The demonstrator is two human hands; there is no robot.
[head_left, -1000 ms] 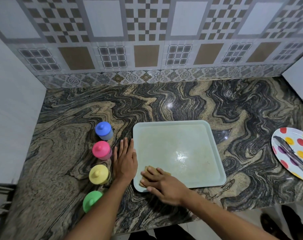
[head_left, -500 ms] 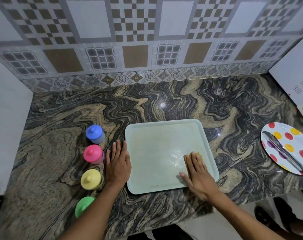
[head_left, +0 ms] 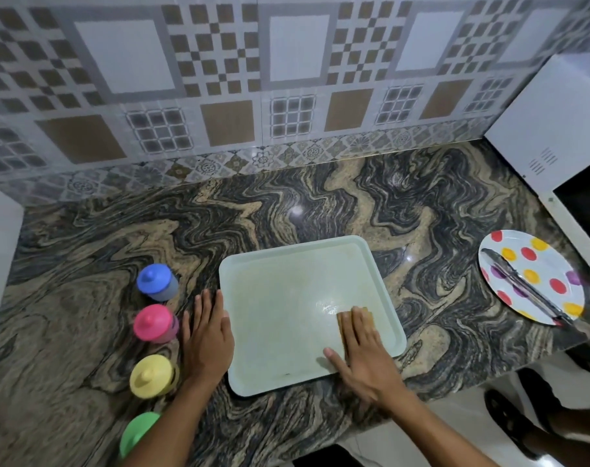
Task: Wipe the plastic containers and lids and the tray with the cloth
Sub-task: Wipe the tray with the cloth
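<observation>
We see a pale green tray (head_left: 287, 298) lying flat on the swirly dark and tan tabletop (head_left: 320, 203). Our right hand (head_left: 361, 352) lies flat inside the tray, near its right front corner, with the fingers (head_left: 356, 323) straight and close together. They press down on a small brownish cloth (head_left: 367, 313), and only a bit of it peeks out past the fingertips. The hand is not curled around the cloth; it just pushes on it from the top. Our left hand (head_left: 207, 335) lies flat on the tabletop, open, with its fingers (head_left: 202, 306) stretched out, and its thumb side touches the left edge of the tray. To the left of that hand four little plastic containers stand in a row with their lids on: a blue container (head_left: 157, 282) at the back, then a pink container (head_left: 153, 322), then a yellow container (head_left: 152, 375), and a green container (head_left: 137, 433) at the front, partly hidden by our arm. Far to the right, well away from the tray, a white plate with colored dots (head_left: 536, 261) sits on the tabletop, and metal tongs (head_left: 523, 286) lie across it.
</observation>
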